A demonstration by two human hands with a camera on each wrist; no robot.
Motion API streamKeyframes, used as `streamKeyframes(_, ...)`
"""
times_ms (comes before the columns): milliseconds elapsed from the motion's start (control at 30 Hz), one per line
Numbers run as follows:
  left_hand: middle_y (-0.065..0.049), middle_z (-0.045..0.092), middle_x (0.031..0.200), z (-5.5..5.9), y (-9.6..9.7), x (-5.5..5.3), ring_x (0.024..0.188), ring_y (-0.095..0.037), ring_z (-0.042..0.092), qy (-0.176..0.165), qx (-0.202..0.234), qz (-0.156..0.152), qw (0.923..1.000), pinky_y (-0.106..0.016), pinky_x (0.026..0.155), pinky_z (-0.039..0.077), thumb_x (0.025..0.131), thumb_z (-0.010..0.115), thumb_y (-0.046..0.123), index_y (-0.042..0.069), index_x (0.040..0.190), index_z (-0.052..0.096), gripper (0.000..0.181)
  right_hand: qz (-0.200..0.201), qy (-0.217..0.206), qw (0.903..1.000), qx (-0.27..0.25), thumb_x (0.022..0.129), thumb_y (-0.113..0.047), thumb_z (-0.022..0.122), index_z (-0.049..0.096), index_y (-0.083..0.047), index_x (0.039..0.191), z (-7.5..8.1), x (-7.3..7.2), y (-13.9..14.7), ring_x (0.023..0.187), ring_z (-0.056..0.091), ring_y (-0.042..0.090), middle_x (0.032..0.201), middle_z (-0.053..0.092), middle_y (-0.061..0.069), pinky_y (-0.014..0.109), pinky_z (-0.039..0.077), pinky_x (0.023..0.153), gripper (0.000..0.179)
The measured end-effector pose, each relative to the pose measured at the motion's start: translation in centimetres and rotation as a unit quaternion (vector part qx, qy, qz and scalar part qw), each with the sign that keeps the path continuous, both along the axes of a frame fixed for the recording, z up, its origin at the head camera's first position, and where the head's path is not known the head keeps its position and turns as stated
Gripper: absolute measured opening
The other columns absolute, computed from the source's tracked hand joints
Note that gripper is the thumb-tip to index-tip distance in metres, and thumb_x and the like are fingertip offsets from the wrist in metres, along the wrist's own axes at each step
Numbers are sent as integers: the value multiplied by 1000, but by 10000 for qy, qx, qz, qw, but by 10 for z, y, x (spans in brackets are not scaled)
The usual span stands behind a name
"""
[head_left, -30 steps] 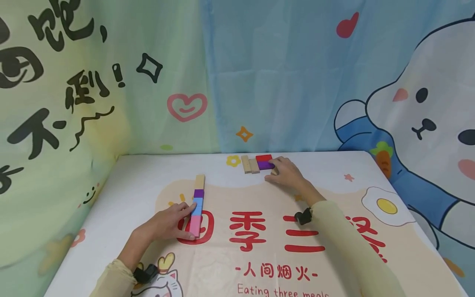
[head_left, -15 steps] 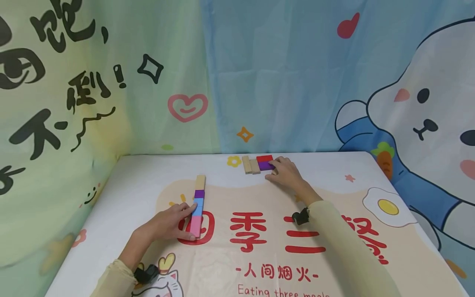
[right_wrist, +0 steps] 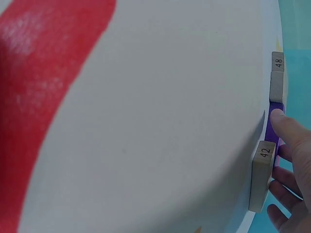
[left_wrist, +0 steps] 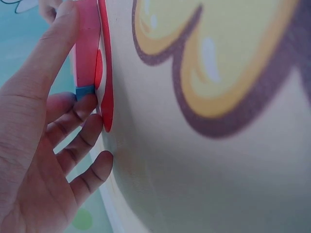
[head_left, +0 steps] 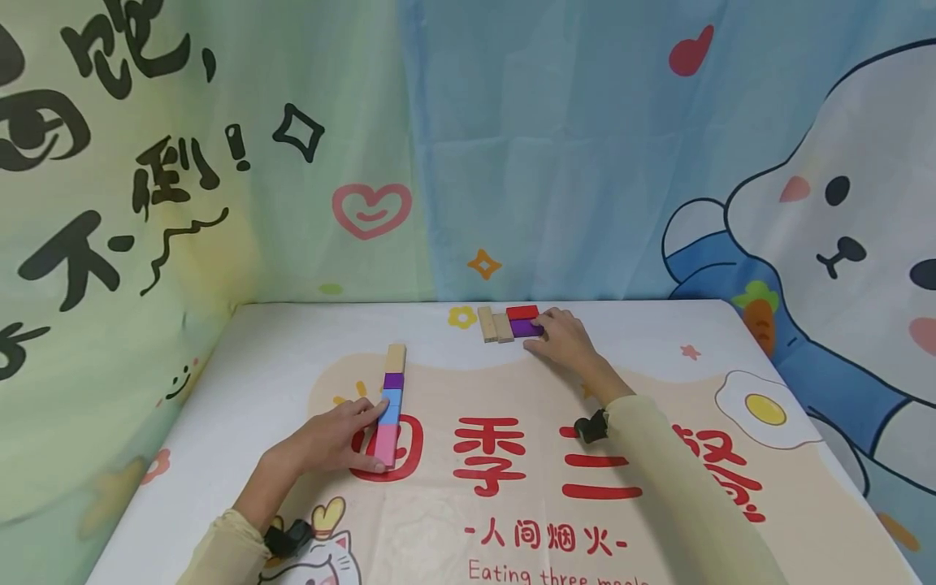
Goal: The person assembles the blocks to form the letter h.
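forward-down head view, close wrist views, shared tabletop [head_left: 643,345]

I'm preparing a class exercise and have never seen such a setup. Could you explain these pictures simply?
There is no machine here, just a person's bare left hand and right hand. The wide view comes from a camera worn on the head; the others come from a small wrist camera on each arm.

On a printed tablecloth lies a row of blocks, with a pink block nearest the person. The left hand rests against this row.

Farther back, the right hand touches a purple block beside a red block and pale wooden blocks; whether it grips firmly isn't clear.
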State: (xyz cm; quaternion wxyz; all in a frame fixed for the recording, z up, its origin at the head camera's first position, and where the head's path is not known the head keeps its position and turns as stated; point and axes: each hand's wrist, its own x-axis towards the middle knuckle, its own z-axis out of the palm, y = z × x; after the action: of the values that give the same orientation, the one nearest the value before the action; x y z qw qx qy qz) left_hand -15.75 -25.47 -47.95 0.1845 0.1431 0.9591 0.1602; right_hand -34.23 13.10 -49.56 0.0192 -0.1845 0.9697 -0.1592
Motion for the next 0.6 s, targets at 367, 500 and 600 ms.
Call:
streamKeyframes(367, -3, 50, 130, 2, 1, 1, 114, -16, 46, -23, 46, 57, 10000, -30, 79, 55, 68, 76, 63, 24, 152, 34, 102, -187, -86, 9998, -19, 89, -38, 69, 58, -5, 129, -3, 0, -4, 124, 47, 35, 134, 53, 18, 53, 37, 107, 53)
streamKeyframes(500, -2, 50, 130, 2, 1, 1, 113, -15, 46, 11, 69, 14, 10000, -30, 78, 54, 68, 76, 63, 24, 151, 34, 102, -219, -57, 9997, 20, 89, -37, 69, 59, -5, 128, -3, -2, -4, 124, 47, 35, 134, 53, 18, 53, 37, 107, 51)
streamKeyframes(600, -2, 50, 129, 1, 0, 0, 110, -14, 46, 76, 62, -44, 9999, -29, 76, 53, 68, 76, 63, 23, 151, 34, 101, -214, -18, 9997, 78, 89, -37, 69, 60, -4, 127, -3, -4, -4, 124, 48, 36, 133, 54, 18, 52, 37, 107, 51)
